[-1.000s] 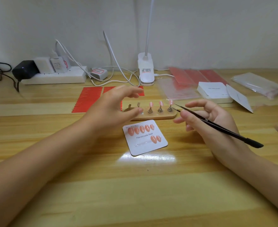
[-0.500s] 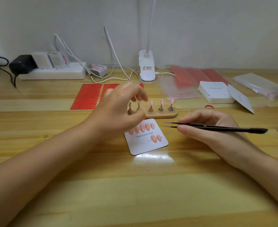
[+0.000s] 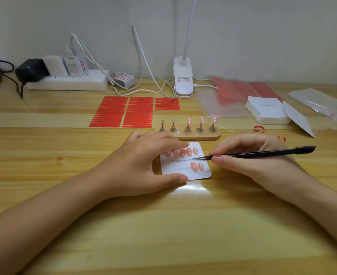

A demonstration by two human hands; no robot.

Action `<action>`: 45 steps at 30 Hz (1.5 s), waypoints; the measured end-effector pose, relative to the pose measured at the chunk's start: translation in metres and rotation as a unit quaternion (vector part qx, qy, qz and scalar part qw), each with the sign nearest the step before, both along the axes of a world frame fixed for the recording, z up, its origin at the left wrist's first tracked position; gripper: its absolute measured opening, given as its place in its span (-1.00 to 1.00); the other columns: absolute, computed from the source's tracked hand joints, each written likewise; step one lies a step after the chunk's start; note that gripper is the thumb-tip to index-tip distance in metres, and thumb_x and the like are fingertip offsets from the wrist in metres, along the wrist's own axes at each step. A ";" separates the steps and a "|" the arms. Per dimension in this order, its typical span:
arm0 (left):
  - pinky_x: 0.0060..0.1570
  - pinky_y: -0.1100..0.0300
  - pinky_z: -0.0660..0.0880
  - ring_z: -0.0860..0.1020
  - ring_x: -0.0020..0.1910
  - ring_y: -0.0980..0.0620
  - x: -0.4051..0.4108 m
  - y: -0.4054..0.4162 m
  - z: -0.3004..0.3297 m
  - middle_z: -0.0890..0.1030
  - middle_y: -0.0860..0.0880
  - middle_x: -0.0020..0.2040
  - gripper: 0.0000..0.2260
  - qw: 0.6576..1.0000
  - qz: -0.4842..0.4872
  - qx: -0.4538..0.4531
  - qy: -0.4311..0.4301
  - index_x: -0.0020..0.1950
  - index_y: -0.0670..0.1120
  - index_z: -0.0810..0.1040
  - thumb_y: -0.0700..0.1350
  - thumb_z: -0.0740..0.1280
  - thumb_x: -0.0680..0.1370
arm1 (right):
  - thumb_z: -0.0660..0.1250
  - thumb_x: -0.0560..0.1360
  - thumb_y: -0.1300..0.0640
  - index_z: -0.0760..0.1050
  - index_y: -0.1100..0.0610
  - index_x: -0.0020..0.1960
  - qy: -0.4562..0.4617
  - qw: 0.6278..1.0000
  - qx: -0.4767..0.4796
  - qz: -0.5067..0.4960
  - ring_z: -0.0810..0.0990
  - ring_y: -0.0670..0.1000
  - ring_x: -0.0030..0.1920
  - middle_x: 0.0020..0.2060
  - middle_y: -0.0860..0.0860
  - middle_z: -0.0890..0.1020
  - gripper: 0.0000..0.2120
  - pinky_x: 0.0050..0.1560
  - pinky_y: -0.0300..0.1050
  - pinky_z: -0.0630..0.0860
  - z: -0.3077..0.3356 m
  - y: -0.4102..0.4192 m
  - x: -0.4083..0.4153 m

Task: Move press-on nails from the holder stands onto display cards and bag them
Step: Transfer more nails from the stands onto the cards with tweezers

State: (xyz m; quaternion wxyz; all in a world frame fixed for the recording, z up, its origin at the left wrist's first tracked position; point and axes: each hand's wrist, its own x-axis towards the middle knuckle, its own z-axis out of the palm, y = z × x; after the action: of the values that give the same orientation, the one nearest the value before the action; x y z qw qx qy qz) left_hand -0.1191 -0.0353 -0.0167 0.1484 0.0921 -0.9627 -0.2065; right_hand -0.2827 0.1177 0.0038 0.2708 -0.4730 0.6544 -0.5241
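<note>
Your left hand (image 3: 141, 165) lies w/ fingers & thumb pressing the display card (image 3: 185, 171) flat on the worktop so it won't slide, right hand (image 3: 249, 155) pinching tweezers (image 3: 262, 153), tips over card, holder stand (image 3: 199, 133) just beyond both.

1 head-worn camera looks forward and down, close over the pale wooden desk (image 3: 64, 151), facing the white wall (image 3: 262, 36).

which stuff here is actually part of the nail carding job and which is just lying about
In the job:
display card
holder stand with three nails left
tweezers in right hand
left hand steadying the card
clear bags
spare cards

Lying about:
power strip
clip lamp
red strips
</note>
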 end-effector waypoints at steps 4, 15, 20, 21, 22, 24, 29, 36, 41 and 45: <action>0.26 0.44 0.04 0.17 0.19 0.58 0.001 -0.004 -0.002 0.29 0.48 0.19 -0.53 1.000 -0.009 0.016 -0.004 0.21 0.40 0.20 0.36 0.17 0.33 | 0.48 0.28 0.37 0.63 0.07 -0.37 0.013 1.000 0.007 0.006 0.59 -0.19 -0.36 -0.34 0.00 0.68 -0.79 -0.29 -0.45 0.46 -0.001 0.002 -0.001; 0.28 0.47 0.04 0.15 0.19 0.62 0.002 -0.004 -0.001 0.28 0.47 0.22 -0.48 0.999 -0.004 0.034 -0.013 0.22 0.41 0.18 0.39 0.17 0.28 | 0.47 0.28 0.38 0.65 0.11 -0.37 0.014 1.000 0.005 0.023 0.62 -0.14 -0.31 -0.31 0.01 0.69 -0.81 -0.24 -0.41 0.48 -0.003 0.000 -0.001; 0.26 0.49 0.03 0.15 0.18 0.62 0.001 -0.003 0.000 0.29 0.46 0.22 -0.47 0.999 -0.002 0.037 -0.017 0.21 0.41 0.18 0.38 0.23 0.28 | 0.47 0.28 0.37 0.65 0.14 -0.35 0.020 0.999 0.006 0.034 0.62 -0.13 -0.31 -0.32 0.01 0.69 -0.85 -0.25 -0.40 0.46 -0.003 0.001 -0.002; 0.26 0.50 0.03 0.14 0.17 0.62 0.001 -0.003 -0.001 0.29 0.46 0.22 -0.47 0.999 -0.002 0.035 -0.016 0.21 0.41 0.18 0.39 0.22 0.28 | 0.47 0.28 0.37 0.65 0.14 -0.34 0.022 0.999 0.007 0.034 0.62 -0.13 -0.31 -0.32 0.01 0.69 -0.85 -0.25 -0.40 0.46 -0.003 0.002 -0.003; 0.25 0.51 0.02 0.13 0.17 0.63 0.002 -0.003 -0.001 0.28 0.47 0.21 -0.47 0.999 -0.003 0.031 -0.016 0.21 0.41 0.18 0.39 0.19 0.27 | 0.47 0.28 0.36 0.65 0.13 -0.34 0.024 0.999 0.008 0.034 0.62 -0.13 -0.31 -0.32 0.01 0.69 -0.86 -0.25 -0.40 0.46 -0.003 0.001 -0.003; 0.24 0.54 -0.01 0.09 0.17 0.65 0.002 -0.002 -0.001 0.24 0.49 0.20 -0.47 1.000 -0.003 0.024 -0.012 0.22 0.39 0.17 0.39 0.20 0.28 | 0.49 0.27 0.33 0.65 0.12 -0.35 0.026 0.999 0.009 0.032 0.61 -0.13 -0.31 -0.31 0.02 0.69 -0.87 -0.26 -0.39 0.47 -0.004 0.001 -0.002; 0.26 0.49 0.07 0.17 0.19 0.59 0.003 -0.001 0.000 0.28 0.47 0.22 -0.47 1.000 -0.001 0.026 -0.007 0.23 0.38 0.18 0.38 0.21 0.29 | 0.47 0.10 0.01 0.66 -0.03 -0.37 -0.033 0.999 -0.025 0.004 0.62 -0.15 -0.26 -0.28 -0.05 0.69 -0.89 -0.20 -0.39 0.51 -0.006 0.000 -0.006; 0.29 0.24 0.29 0.40 0.24 0.25 0.002 -0.001 0.002 0.45 0.26 0.20 -0.43 0.993 -0.013 0.113 0.029 0.29 0.31 0.27 0.25 0.34 0.30 | 0.48 0.10 -0.04 0.65 -0.03 -0.34 -0.059 0.997 -0.043 -0.004 0.61 -0.12 -0.23 -0.29 -0.03 0.68 -0.84 -0.15 -0.33 0.51 -0.011 0.000 -0.012; 0.28 0.39 0.18 0.28 0.24 0.43 0.002 0.000 0.001 0.34 0.39 0.24 -0.46 0.998 0.007 0.060 -0.013 0.23 0.40 0.18 0.33 0.25 0.29 | 0.48 0.12 -0.04 0.66 -0.02 -0.28 -0.074 0.996 -0.045 -0.005 0.67 -0.06 -0.20 -0.30 -0.01 0.69 -0.81 -0.12 -0.32 0.55 -0.011 0.000 -0.011; 0.32 0.20 0.25 0.32 0.24 0.38 0.002 0.001 0.005 0.41 0.37 0.19 -0.47 0.995 0.010 0.096 -0.026 0.20 0.43 0.21 0.30 0.32 0.28 | 0.48 0.09 -0.06 0.66 -0.04 -0.29 -0.062 0.997 -0.041 -0.014 0.68 -0.04 -0.19 -0.27 -0.02 0.70 -0.79 -0.09 -0.29 0.55 -0.012 0.000 -0.010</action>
State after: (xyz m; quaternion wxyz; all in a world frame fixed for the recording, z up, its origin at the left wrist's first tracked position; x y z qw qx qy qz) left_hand -0.1174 -0.0343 -0.0122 0.1159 0.1210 -0.9410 -0.2940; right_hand -0.2927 0.1173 -0.0077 0.2835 -0.4411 0.6211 -0.5825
